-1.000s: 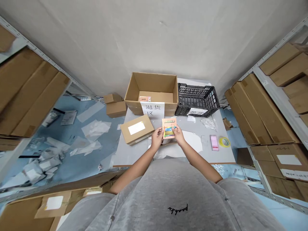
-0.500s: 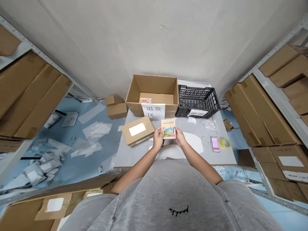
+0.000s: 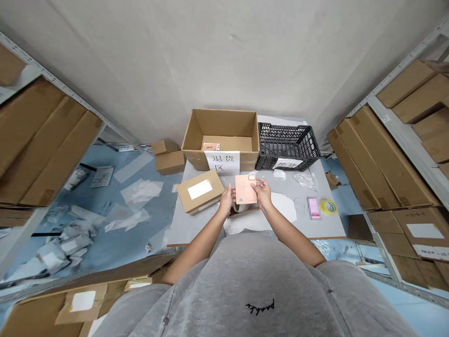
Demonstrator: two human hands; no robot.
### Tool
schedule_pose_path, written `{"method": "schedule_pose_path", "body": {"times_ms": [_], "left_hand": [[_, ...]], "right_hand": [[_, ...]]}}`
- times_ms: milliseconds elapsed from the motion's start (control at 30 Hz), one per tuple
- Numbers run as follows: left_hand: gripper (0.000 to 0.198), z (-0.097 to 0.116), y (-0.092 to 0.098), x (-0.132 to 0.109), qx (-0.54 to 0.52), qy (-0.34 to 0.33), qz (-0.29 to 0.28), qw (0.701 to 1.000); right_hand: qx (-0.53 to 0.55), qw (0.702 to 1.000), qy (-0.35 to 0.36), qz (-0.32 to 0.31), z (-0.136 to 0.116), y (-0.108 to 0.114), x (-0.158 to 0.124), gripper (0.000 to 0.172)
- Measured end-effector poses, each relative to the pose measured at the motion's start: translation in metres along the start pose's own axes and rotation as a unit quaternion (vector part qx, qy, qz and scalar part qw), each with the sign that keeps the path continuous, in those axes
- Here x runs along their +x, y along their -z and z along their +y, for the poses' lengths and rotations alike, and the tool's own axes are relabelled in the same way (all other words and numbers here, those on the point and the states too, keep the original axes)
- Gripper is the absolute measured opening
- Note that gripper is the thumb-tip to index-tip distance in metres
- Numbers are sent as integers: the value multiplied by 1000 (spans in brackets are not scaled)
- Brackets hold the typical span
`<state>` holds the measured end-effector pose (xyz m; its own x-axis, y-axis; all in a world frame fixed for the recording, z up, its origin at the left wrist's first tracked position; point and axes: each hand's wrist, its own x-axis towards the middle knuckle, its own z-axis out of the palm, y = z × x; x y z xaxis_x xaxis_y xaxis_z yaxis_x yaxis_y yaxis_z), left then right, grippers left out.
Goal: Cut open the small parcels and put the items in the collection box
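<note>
Both my hands hold a small flat orange-pink booklet [image 3: 245,189] above the grey table [image 3: 189,224]. Its plain back, with a barcode at the lower left, faces me. My left hand [image 3: 227,200] grips its left edge. My right hand [image 3: 262,193] grips its right edge, fingers curled round it. Under the booklet lies torn white wrapping [image 3: 280,206]. A closed brown parcel [image 3: 199,190] with a white label sits just left of my left hand.
An open cardboard box [image 3: 224,135] with a paper sign stands at the back of the table, a black plastic crate [image 3: 288,145] beside it. A tape roll [image 3: 327,206] and a pink item [image 3: 312,208] lie at right. Shelves of cartons flank both sides; paper scraps litter the blue floor.
The booklet has been turned over: its colourful picture side faced me before, now the plain back shows. Both hands kept hold and stayed in the same spot.
</note>
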<state>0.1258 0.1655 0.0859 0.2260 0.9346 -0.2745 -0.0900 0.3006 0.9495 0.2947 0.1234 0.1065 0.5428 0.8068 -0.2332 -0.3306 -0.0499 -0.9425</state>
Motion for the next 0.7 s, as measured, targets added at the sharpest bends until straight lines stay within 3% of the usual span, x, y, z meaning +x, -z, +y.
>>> {"method": "schedule_pose_path", "body": {"times_ms": [100, 300, 600, 700], "left_hand": [[50, 7, 0, -3, -17, -28, -44, 998], [44, 9, -7, -7, -21, -91, -28, 995], [46, 14, -11, -12, -13, -85, -21, 996], [44, 19, -16, -15, -45, -74, 8, 996]], "right_hand": [[3, 1000, 10, 13, 4, 0, 2, 62], [36, 999, -38, -3, 8, -4, -1, 59], [50, 998, -45, 4, -2, -5, -4, 57], [56, 997, -59, -18, -7, -5, -7, 55]]}}
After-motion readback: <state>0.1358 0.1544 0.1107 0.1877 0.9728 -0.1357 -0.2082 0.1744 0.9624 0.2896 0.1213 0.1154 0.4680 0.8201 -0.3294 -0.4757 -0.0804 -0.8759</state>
